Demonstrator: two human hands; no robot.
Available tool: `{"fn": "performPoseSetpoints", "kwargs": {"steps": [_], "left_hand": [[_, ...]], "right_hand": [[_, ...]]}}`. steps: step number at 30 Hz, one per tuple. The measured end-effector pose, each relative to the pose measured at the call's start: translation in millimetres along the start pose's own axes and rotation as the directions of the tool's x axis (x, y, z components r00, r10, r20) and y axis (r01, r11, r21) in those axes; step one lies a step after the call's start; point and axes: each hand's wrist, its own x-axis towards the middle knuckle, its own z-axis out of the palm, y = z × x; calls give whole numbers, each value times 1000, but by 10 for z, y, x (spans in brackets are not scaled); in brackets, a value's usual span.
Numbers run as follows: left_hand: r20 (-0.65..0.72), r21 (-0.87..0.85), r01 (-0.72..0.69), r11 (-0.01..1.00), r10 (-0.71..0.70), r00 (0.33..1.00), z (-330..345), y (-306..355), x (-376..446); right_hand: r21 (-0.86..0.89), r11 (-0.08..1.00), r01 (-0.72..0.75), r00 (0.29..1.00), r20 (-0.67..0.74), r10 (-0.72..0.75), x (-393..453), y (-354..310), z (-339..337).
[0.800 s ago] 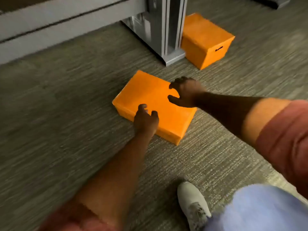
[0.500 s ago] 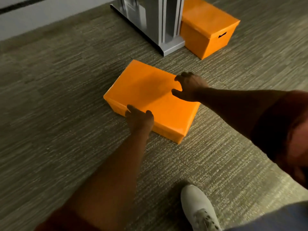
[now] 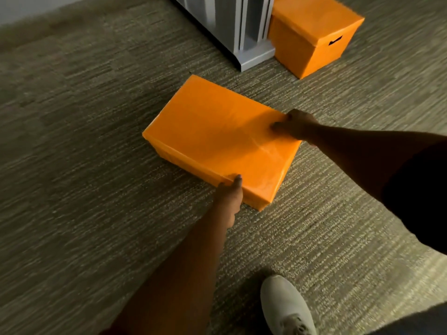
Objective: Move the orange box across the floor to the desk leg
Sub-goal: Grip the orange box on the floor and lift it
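Note:
A flat orange box (image 3: pixel 212 131) lies on the grey carpet, one corner pointing toward the grey desk leg (image 3: pixel 244 27) at the top of the view. My left hand (image 3: pixel 229 197) grips the box's near long edge close to its near corner, thumb on top. My right hand (image 3: pixel 296 124) holds the right short edge, thumb pressed on the lid. A short stretch of carpet separates the box's far corner from the foot of the desk leg.
A taller orange storage box (image 3: pixel 312 37) with a handle slot stands right of the desk leg, touching it. My white shoe (image 3: pixel 285 305) is on the carpet at the bottom right. Carpet extends to the left and behind.
Both hands have shifted from the lid to the box's edges: the left toward the near corner, the right onto the right edge. The view has come closer to the box.

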Motion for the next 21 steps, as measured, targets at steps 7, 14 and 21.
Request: {"fn": "performPoseSetpoints", "kwargs": {"steps": [7,14,21], "left_hand": [[26,-168,10,986,-5,1000,-73,20,-78],[-69,-129,-95,987,87,994,-510,-154,-194],[-242,-104,-207,973,178,954,-1086,-220,-505]], "right_hand": [[-48,998,40,999,-23,-41,-161,-20,7],[87,992,86,995,43,-90,-438,-75,38],[280,956,84,963,223,-150,-898,-435,74]]}}
